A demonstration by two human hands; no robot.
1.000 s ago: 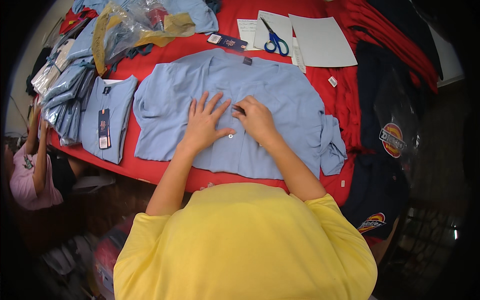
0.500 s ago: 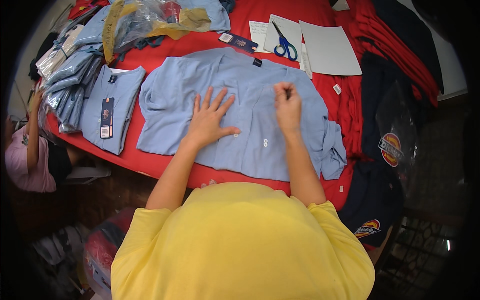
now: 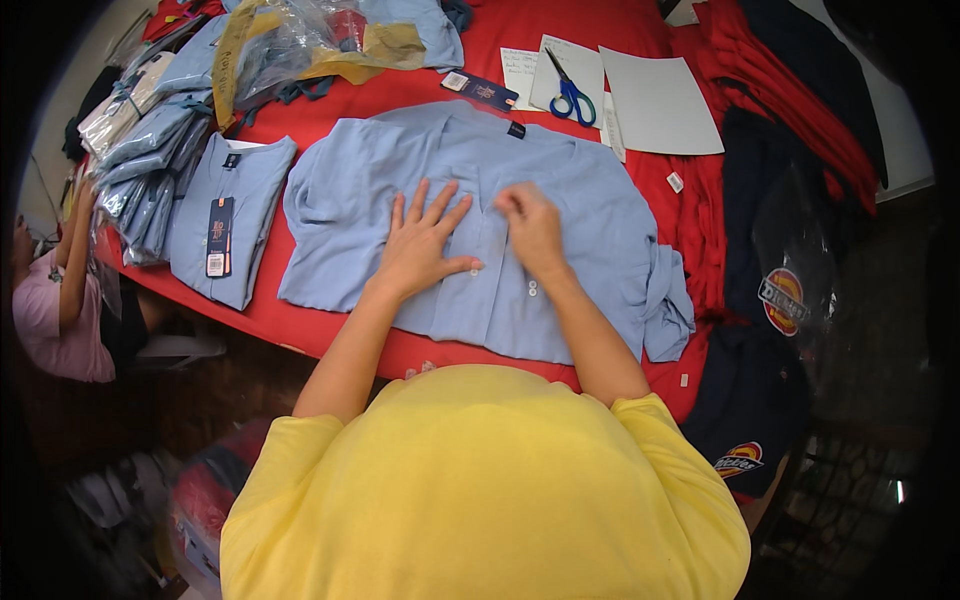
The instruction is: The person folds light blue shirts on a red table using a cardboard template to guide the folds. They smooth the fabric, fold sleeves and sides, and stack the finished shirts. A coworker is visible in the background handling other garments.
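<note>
From the head view I see my left hand (image 3: 420, 245) pressed flat on a light blue shirt (image 3: 590, 215), its fingers (image 3: 418, 200) released and fanned out, grasping nothing. My right hand (image 3: 530, 228) sits just beside it on the same shirt, its fingers (image 3: 508, 200) curled and pinched on the cloth along the button strip, above two white buttons (image 3: 531, 289). The shirt lies spread face up in the middle of the red-covered worktop (image 3: 320, 325), collar pointing away from me, one sleeve bunched at its right edge. Just to the left of it lies a folded blue shirt (image 3: 245, 180) with a dark hang tag (image 3: 219, 236) on it, and further left a stack of folded blue shirts (image 3: 150, 150) in clear bags. Beyond the collar I see blue-handled scissors (image 3: 570, 95) resting on white paper sheets (image 3: 655, 100). Red garments (image 3: 790, 110) and dark garments (image 3: 780, 260) are piled on the right. At the far left edge, another person in a pink top (image 3: 50, 315) is near the worktop.
</note>
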